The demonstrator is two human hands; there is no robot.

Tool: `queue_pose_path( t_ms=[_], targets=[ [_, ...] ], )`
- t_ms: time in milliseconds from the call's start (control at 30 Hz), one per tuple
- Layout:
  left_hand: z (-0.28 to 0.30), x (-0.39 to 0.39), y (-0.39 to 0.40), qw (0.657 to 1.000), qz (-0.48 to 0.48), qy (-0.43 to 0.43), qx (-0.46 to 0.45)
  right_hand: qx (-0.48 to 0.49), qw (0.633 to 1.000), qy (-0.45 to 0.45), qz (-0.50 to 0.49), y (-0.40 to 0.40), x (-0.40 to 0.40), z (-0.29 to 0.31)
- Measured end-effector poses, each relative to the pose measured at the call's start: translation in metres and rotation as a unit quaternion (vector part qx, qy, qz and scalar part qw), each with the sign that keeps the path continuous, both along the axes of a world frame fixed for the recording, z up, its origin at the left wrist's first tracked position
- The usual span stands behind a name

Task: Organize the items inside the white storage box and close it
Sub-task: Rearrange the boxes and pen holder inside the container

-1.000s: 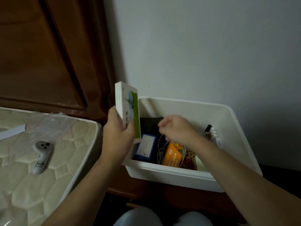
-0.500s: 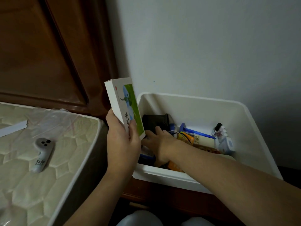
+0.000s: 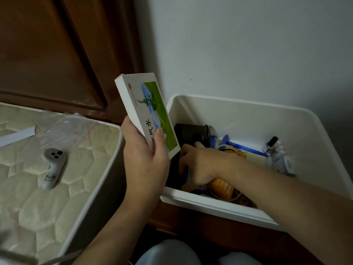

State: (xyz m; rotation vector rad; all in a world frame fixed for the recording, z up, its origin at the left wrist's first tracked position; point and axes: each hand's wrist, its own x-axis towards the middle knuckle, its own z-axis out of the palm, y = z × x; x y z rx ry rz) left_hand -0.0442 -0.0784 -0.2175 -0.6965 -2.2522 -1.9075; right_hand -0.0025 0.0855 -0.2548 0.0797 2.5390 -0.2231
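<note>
The white storage box [image 3: 248, 111] stands open, with no lid on it, on a dark wooden worktop [image 3: 219, 226] against the pale wall [image 3: 248, 44], just right of the bed [image 3: 57, 188]. The left hand [image 3: 145, 161] is raised over the box's near left corner and grips a flat white carton [image 3: 147, 115] with a green and blue picture on its face; the thumb lies across the printed front and the fingers wrap round its back edge, so the carton stands tilted, its top leaning left. The right hand [image 3: 200, 165] reaches down into the left part of the box, palm down among the things there. Its fingers are curled over a dark blue item at the near wall, but the carton and the hand itself hide too much to tell whether they grip it or only press on it. Inside the box, a black cylinder [image 3: 191, 132] lies on its side at the far left, a blue pen [image 3: 246, 148] slants across the middle, an orange packet [image 3: 221, 188] with a white cable shows under the right wrist, and a small bottle with a black cap [image 3: 271, 143] stands near the right wall beside some white pieces. On the bed's quilted mattress lie a grey handheld controller [image 3: 52, 167], a clear plastic bag [image 3: 63, 129] and a strip of white paper [image 3: 17, 134].
</note>
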Motion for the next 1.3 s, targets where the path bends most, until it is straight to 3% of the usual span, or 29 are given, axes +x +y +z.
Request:
queue_pose_path(
  t_ms=[133,267,400,833,1000,1167,1300],
  targets=[
    [0.001,0.0,-0.001,1.0,0.008,-0.004,0.003,-0.008,1.0,0.021,-0.011,0.0,0.002,-0.007],
    [0.0,0.001,-0.001,1.0,0.001,-0.021,0.008,0.073,0.984,0.129,0.102,-0.016,-0.001,-0.011],
    [0.0,0.0,-0.001,1.0,-0.001,-0.027,0.014,0.074,0.981,0.104,0.147,-0.025,-0.003,-0.02],
    [0.001,0.001,0.0,1.0,0.003,-0.025,0.006,0.052,0.991,0.048,0.117,-0.028,-0.016,-0.04],
    [0.001,0.001,-0.001,1.0,0.008,-0.019,-0.001,0.061,0.997,0.004,0.052,-0.034,-0.014,-0.045],
    [0.0,0.001,0.0,1.0,0.008,-0.019,-0.003,0.002,1.0,0.011,-0.024,-0.04,-0.015,-0.051],
    [-0.001,0.001,0.0,1.0,0.01,-0.017,-0.012,-0.003,1.0,-0.001,0.001,-0.044,-0.017,-0.054]
  ],
)
